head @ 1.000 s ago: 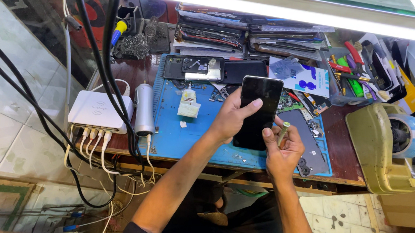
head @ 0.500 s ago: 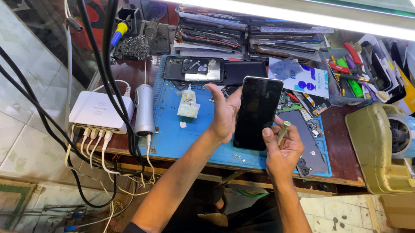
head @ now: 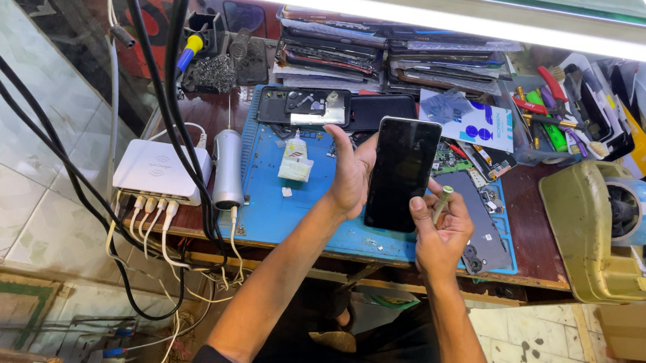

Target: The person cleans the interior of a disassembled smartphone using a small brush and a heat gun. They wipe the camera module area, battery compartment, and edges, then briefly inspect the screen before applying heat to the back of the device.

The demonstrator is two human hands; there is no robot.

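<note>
My left hand (head: 350, 172) grips a black smartphone (head: 402, 172) by its left edge and holds it upright above the blue work mat (head: 265, 200), dark screen toward me. My right hand (head: 441, 231) is closed around a small pale cylindrical tool (head: 440, 203) and touches the phone's lower right edge. A grey phone back cover (head: 479, 226) lies on the mat under my right hand. An opened phone body (head: 302, 106) and a black phone (head: 381, 108) lie at the mat's far edge.
A white multi-port charger (head: 158, 170) with cables sits left, beside a silver cylinder (head: 227, 169). Stacked phone parts (head: 392, 54) line the back. Screwdrivers and tools (head: 552, 106) fill the right rear. A large olive tape dispenser (head: 600, 224) stands at the right. Black cables (head: 148, 78) hang at left.
My left hand has shifted from the phone's face to its left edge, tilting the phone more upright. My right hand stays at its lower corner with the tool.
</note>
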